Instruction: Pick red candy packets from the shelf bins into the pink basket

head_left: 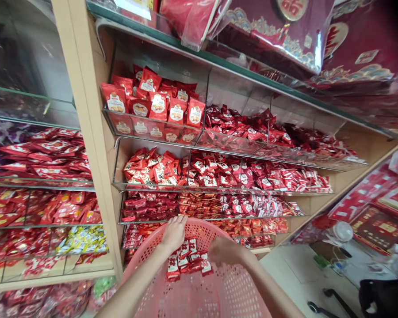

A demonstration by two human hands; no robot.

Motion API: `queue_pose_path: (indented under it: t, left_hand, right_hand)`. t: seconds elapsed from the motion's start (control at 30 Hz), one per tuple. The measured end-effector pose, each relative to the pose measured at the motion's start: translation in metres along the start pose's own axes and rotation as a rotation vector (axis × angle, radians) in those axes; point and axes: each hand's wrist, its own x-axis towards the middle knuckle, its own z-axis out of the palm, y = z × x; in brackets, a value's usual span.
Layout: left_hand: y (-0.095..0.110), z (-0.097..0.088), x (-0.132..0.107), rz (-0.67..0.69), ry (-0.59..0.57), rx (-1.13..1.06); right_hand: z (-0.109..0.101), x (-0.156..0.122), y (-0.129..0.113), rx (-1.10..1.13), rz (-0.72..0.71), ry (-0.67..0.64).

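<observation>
A large pink plastic basket with a perforated wall is in front of me, tilted towards me. My left hand grips its far rim, fingers hooked over the edge. Inside lies a small pile of red-and-white wrapped sweets. Close to the right of that pile, my right hand hangs over the basket. Its fingers look curled but are smeared by motion, so I cannot tell whether anything is in them.
Beyond the basket, shelves with clear dividers hold red packets and many small sweets. Another shelf unit stands left, past a wooden upright. Large red gift bags sit overhead. Pale floor and a black chair are right.
</observation>
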Motion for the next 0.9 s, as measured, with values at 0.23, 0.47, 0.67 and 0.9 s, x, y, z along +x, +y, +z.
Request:
queue_pose_path:
  t: [0.23, 0.47, 0.67, 0.9]
  left_hand:
    - [-0.003, 0.004, 0.001, 0.012, 0.009, 0.029]
    - [-0.002, 0.003, 0.0, -0.021, -0.008, 0.021]
    - [-0.002, -0.001, -0.001, -0.008, -0.014, 0.002]
    - [-0.002, -0.002, -0.001, 0.002, -0.022, 0.004]
  right_hand:
    - [-0.104, 0.002, -0.063, 0.037, -0.333, 0.86]
    - [-0.148, 0.05, -0.082, -0.28, -0.111, 1.073]
    - [-0.153, 0.069, -0.086, -0.394, 0.018, 1.046]
    - [-0.157, 0.072, -0.098, -0.461, 0.139, 0.977]
